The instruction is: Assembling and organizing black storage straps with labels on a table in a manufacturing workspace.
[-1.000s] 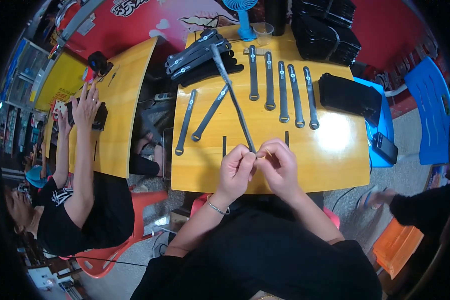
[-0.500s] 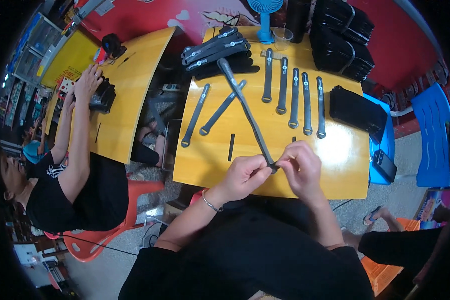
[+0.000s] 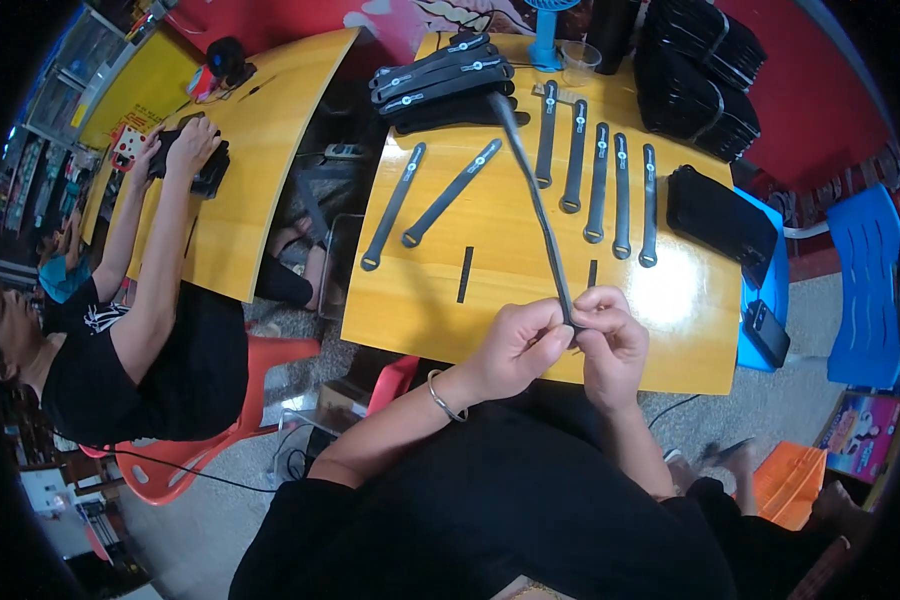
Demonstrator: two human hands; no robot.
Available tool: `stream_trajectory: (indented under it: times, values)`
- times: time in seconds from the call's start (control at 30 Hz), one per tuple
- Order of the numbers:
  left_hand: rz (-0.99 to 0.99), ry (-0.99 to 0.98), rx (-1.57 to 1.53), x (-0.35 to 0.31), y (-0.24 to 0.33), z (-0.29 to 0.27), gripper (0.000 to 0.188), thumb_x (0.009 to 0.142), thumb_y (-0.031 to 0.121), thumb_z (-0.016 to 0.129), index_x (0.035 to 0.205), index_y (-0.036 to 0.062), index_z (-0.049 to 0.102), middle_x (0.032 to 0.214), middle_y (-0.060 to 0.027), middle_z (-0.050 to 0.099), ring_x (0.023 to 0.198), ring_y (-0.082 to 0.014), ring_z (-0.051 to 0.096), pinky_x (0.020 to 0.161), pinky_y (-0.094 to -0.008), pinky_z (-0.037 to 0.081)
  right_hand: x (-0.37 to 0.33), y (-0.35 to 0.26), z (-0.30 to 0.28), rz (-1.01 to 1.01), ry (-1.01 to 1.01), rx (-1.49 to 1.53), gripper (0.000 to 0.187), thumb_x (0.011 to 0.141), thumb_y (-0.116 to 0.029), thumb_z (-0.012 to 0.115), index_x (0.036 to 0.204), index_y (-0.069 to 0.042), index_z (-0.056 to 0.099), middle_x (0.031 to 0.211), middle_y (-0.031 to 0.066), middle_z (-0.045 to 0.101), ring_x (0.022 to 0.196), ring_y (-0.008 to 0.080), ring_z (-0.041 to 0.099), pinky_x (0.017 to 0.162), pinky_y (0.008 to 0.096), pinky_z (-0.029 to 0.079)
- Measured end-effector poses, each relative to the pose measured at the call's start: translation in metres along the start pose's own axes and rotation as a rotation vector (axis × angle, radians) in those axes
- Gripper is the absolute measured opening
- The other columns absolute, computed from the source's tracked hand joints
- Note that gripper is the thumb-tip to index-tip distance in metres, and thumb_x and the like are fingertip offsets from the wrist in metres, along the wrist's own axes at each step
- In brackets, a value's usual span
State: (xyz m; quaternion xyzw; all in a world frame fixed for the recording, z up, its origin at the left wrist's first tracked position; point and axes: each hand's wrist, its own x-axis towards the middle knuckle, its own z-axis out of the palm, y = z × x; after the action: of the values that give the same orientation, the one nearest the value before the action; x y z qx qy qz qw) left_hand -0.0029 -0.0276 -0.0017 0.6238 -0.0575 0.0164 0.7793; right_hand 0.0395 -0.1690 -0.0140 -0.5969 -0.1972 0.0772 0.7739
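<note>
My left hand (image 3: 522, 350) and my right hand (image 3: 612, 350) meet over the near edge of the yellow table (image 3: 410, 305), both pinching one end of a long dark grey strap (image 3: 540, 205). The strap's other end points away toward a stacked pile of similar straps (image 3: 438, 85). What the fingertips do at the pinched end is partly hidden. Left of the held strap lie two loose straps, one of them a slanted strap (image 3: 452, 193). To its right several straps lie in a row, among them a middle strap (image 3: 597, 185). Two short black strips show, including the left strip (image 3: 466, 275).
A black pouch (image 3: 720, 220) lies by the right edge, near bundled black packages (image 3: 698, 85). A blue fan (image 3: 544, 40) and a clear cup (image 3: 581, 63) stand at the back. A phone (image 3: 767, 333) rests on a blue chair. At left, a co-worker handles black items at another table (image 3: 270, 130).
Both hands have come closer together at the strap's end, and the strap stands a little steeper. The view has shifted slightly. At the left table, the co-worker's hands have moved over the black items.
</note>
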Motion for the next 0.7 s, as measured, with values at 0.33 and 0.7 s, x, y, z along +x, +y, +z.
stream_trajectory:
  times: [0.33,0.7]
  values:
    - [0.160,-0.187,0.412,-0.007,0.021,-0.018,0.020,0.084,0.011,0.052,0.067,0.0012,0.047,0.057,-0.0112,0.044,0.047,-0.0224,0.045,0.047,-0.0314,0.036,0.027,-0.040,-0.015,-0.018,-0.090,-0.105,0.008,0.081,0.008,0.057,0.086,0.002,0.060,0.096,0.0118,0.063,0.085,0.0157,0.060,0.078,0.0261,0.048]
    - [-0.001,-0.140,0.185,-0.008,0.011,-0.009,0.023,0.092,0.007,0.047,0.113,-0.0001,0.045,0.086,-0.0038,0.055,0.073,-0.0122,0.055,0.067,-0.0258,0.046,0.018,-0.054,-0.013,-0.339,-0.408,-0.649,0.019,0.076,-0.006,0.067,0.095,-0.008,0.063,0.089,0.0063,0.068,0.076,0.0210,0.066,0.065,0.0286,0.051]
